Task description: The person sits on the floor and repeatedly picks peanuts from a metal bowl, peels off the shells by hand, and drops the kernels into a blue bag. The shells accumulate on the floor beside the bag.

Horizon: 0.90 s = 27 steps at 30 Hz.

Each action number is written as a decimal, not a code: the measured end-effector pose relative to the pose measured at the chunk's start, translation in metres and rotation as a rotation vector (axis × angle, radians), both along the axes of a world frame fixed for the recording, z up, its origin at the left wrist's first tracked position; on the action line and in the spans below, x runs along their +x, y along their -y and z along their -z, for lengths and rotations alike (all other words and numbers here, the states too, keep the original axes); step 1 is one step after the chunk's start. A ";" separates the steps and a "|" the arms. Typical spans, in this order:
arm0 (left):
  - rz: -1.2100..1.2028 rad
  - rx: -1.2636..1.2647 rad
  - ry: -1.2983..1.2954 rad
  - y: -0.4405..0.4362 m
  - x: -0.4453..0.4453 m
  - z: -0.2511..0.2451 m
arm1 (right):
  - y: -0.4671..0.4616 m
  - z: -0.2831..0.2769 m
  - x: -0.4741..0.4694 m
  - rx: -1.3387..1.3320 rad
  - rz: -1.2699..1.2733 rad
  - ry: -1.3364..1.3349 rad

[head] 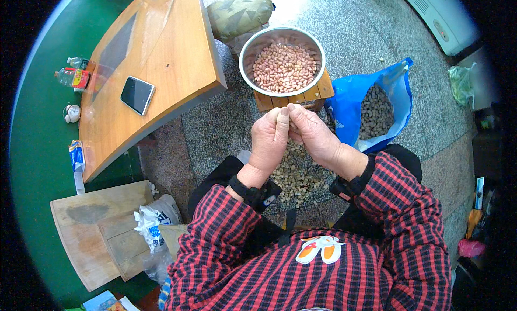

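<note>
My left hand and my right hand meet fingertip to fingertip, thumbs side by side, just below a steel bowl. Something small seems pinched between them, probably a peanut, but the fingers mostly hide it. The steel bowl holds shelled pinkish peanuts and stands on a small wooden stool. To the right, a blue bag stands open with unshelled peanuts inside. Broken peanut shells lie scattered on the floor beneath my hands.
A wooden table at the left bears a smartphone, plastic bottles and a small alarm clock. A patterned cushion-like bundle lies behind the bowl. At lower left are a wooden bench and a white plastic bag.
</note>
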<state>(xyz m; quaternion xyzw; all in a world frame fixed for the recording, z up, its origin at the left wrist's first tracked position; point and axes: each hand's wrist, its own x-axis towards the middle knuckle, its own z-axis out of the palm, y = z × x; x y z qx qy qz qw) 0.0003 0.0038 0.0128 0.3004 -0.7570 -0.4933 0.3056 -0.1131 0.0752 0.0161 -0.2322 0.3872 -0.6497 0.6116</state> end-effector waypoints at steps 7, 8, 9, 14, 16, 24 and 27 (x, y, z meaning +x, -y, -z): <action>0.025 0.025 -0.004 0.000 -0.003 -0.006 | 0.003 0.016 -0.010 0.063 -0.123 0.201; 0.038 0.022 -0.005 0.000 -0.002 -0.006 | 0.003 0.017 -0.010 0.064 -0.121 0.195; 0.049 0.026 -0.004 0.001 -0.001 -0.007 | 0.003 0.018 -0.010 0.106 -0.108 0.184; 0.056 -0.372 0.069 0.000 -0.002 -0.011 | 0.002 0.016 0.000 0.282 0.027 0.425; 0.040 -0.257 0.069 -0.002 -0.004 -0.013 | 0.002 0.016 0.000 0.283 0.044 0.430; 0.067 -0.284 0.064 0.000 -0.003 -0.007 | 0.000 0.021 -0.008 0.197 -0.020 0.364; 0.108 -0.528 0.099 0.005 0.000 -0.004 | -0.002 0.020 -0.010 0.169 -0.020 0.277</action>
